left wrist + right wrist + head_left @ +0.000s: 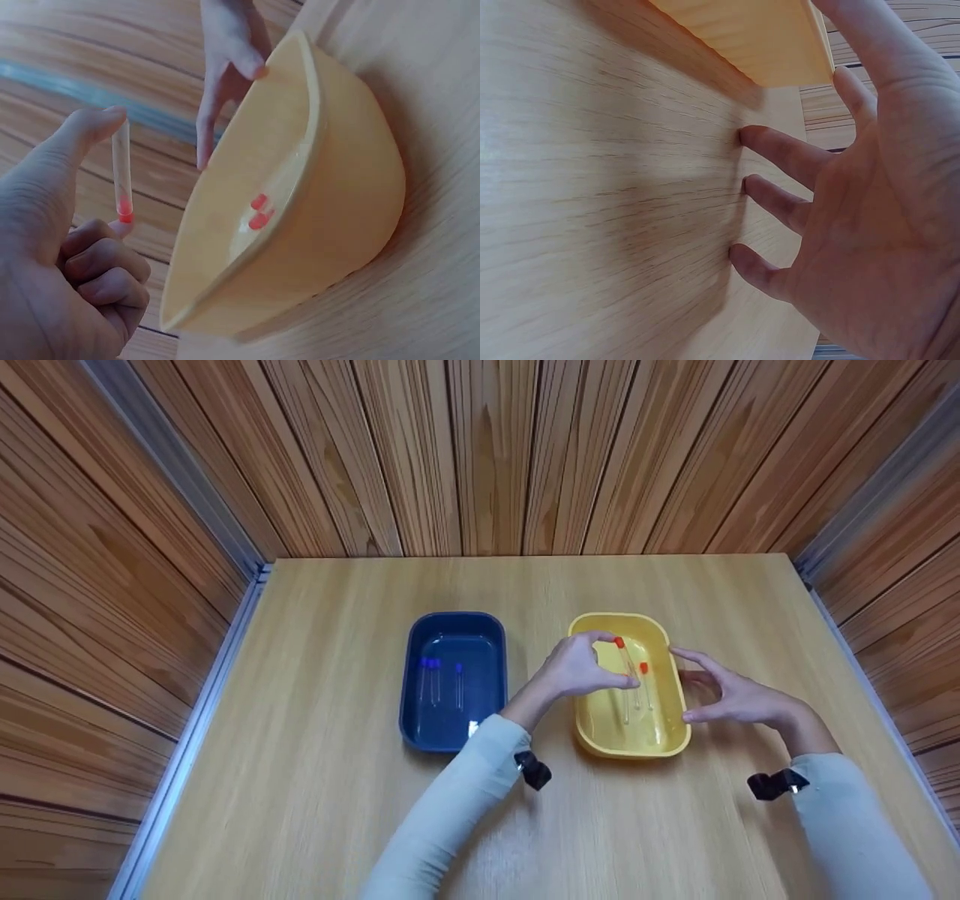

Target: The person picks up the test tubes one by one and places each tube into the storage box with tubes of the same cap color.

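My left hand [576, 666] pinches a small clear tube with a red cap [619, 643] between thumb and index finger, over the yellow tray [630, 753]. In the left wrist view the tube [122, 169] spans from thumb tip to index fingertip, capped end at the index finger, other fingers curled in. Two more red caps [259, 219] show inside the tray; the head view has one such tube [644, 668] lying lengthwise. My right hand [739, 699] touches the tray's right rim with thumb and index finger. Its other fingers [780, 154] are spread, tips down at the tabletop.
To the left stands a dark blue tray [454, 745] holding three tubes with blue caps [459, 668]. Both trays rest on a light wooden table [315, 697]. Wood-panelled walls [487, 457] and metal frame strips [191, 705] bound the table at the back and sides.
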A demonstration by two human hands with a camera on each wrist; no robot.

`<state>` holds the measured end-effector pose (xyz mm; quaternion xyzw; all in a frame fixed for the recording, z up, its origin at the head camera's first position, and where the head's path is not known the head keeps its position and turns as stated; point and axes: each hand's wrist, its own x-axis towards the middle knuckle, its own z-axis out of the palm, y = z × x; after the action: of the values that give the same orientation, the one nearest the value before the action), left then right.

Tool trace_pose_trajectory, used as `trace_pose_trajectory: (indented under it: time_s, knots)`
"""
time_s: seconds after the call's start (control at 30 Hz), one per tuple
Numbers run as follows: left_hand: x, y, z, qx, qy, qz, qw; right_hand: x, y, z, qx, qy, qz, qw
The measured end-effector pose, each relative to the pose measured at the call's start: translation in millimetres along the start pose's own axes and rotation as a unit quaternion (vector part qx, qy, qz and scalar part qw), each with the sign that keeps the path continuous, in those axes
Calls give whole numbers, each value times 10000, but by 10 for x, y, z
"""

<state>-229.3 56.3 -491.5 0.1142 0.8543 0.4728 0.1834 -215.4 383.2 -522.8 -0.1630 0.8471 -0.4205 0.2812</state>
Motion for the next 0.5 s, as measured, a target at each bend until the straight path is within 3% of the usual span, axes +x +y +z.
trace_pose_trajectory:
  time_s: [0.2, 0.5]
  knots:
    - [175, -18, 26, -264, 1, 9, 9997, 5, -21, -15, -65, 13, 133, 9999]
    - [284, 28, 180, -372, 53, -266, 9989, -9, 0, 14, -43, 23, 160, 9999]
